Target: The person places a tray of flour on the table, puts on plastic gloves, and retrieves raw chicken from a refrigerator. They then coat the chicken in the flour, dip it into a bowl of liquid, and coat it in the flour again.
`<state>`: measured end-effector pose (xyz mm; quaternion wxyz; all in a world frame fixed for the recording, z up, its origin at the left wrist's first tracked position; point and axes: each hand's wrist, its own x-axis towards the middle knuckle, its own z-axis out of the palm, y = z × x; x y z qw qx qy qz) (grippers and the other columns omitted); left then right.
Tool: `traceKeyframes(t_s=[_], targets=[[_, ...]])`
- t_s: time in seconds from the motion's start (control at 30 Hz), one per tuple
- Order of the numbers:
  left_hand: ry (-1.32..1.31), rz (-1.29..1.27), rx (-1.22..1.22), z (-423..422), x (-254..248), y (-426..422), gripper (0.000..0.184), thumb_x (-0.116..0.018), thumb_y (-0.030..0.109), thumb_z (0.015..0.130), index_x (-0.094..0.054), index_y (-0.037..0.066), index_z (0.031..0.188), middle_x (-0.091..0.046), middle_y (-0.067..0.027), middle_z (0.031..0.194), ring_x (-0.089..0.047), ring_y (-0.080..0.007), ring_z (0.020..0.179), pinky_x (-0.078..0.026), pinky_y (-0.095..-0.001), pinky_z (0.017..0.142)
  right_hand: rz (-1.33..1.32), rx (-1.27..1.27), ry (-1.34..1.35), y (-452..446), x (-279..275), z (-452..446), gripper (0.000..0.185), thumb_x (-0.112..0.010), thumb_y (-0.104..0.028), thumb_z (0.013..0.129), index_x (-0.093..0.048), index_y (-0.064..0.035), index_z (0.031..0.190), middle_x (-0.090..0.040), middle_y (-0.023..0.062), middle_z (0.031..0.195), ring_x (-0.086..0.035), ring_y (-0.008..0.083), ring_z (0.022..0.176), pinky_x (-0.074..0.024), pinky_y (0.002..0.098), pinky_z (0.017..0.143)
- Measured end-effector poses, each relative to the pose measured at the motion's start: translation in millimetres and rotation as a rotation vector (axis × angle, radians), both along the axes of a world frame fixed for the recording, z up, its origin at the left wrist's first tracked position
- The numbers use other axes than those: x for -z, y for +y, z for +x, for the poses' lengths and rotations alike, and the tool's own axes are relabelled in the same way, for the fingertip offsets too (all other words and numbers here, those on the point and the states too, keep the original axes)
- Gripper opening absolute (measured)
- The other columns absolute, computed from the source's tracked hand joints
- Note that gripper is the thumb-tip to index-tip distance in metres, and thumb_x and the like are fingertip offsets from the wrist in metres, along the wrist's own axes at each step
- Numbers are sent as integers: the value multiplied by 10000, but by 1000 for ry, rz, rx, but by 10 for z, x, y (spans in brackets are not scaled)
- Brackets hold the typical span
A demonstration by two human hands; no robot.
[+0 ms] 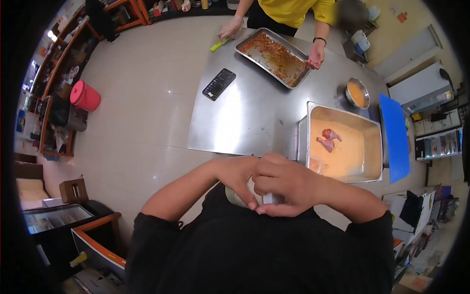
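Close against my body, my left hand [239,175] is wrapped round a pale, rounded container [237,197], mostly hidden by the fingers. My right hand [286,183] is closed over its right side, with curled fingers on a small white piece [272,198] whose kind I cannot make out. Just beyond my right hand stands a deep metal pan [380,147] holding orange liquid [342,159]. Two raw chicken drumsticks [327,140] lie in it, and a paler piece [317,165] sits near its left wall.
On the steel table [254,117] lie a phone [219,84], a tray [292,86] of reddish bits and a bowl [358,93] of orange liquid. Across it, a person in yellow [286,11] holds a green-handled tool [219,45] in a gloved hand. A blue board [394,139] stands right.
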<state>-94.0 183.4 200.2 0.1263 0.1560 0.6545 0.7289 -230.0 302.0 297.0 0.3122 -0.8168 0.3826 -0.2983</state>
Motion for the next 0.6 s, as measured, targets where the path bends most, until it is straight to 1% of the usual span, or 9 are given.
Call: traceKeyframes(t_s=[0.03, 0.13, 0.17, 0.23, 0.33, 0.43, 0.53, 0.6], targets=[[61, -101, 11, -25, -107, -25, 573, -865, 238, 553, -633, 50, 1042, -632, -88, 1057, -582, -211, 1022, -449, -341, 879, -43, -5, 41, 1, -22, 38, 217, -674, -188, 761, -489, -92, 701, -472, 58, 752, -483, 263, 718, -389, 369, 656], [18, -63, -69, -28, -290, 41, 475, -830, 183, 573, -638, 60, 990, -660, -53, 927, -617, -176, 921, -467, -297, 798, -67, 39, 84, 60, -27, 108, 224, -664, -180, 763, -484, -83, 672, -456, 54, 692, -477, 258, 661, -393, 365, 608], [51, -114, -57, -38, -243, 41, 473, -827, 183, 573, -637, 63, 989, -664, -51, 917, -622, -173, 901, -471, -295, 789, -62, 90, 23, 50, -34, 147, 216, -655, -160, 753, -483, -80, 648, -452, 56, 664, -468, 256, 617, -392, 360, 565], [98, -210, -34, -41, -97, 60, 469, -820, 183, 572, -635, 67, 987, -672, -47, 896, -632, -165, 862, -478, -291, 771, -45, 115, 46, 49, -70, 217, 209, -652, -153, 740, -485, -81, 638, -455, 54, 660, -472, 252, 620, -395, 356, 564], [88, -171, -72, 19, -112, 85, 449, -820, 199, 559, -640, 72, 950, -680, -45, 884, -643, -173, 821, -489, -303, 736, -47, 135, 58, 79, -55, 287, 198, -652, -148, 722, -491, -82, 627, -458, 52, 653, -475, 247, 622, -399, 351, 557], [132, -228, -120, 44, -109, 128, 436, -817, 215, 546, -645, 75, 921, -682, -53, 881, -649, -194, 816, -493, -317, 718, -73, 149, 69, 92, -33, 299, 189, -654, -148, 710, -499, -82, 623, -459, 51, 651, -477, 244, 623, -401, 348, 555], [82, -221, -134, 63, -177, 145, 413, -816, 222, 530, -650, 73, 878, -683, -58, 868, -650, -208, 806, -494, -327, 701, -92, 144, 70, 103, -31, 290, 184, -657, -146, 704, -505, -82, 621, -461, 49, 659, -481, 240, 637, -402, 344, 563], [98, -245, -107, 53, -109, 139, 491, -826, 234, 515, -643, 80, 944, -678, -73, 893, -647, -224, 837, -493, -321, 720, -107, 145, 49, 94, -18, 294, 186, -659, -141, 695, -504, -81, 611, -466, 48, 651, -482, 239, 622, -397, 342, 550]])
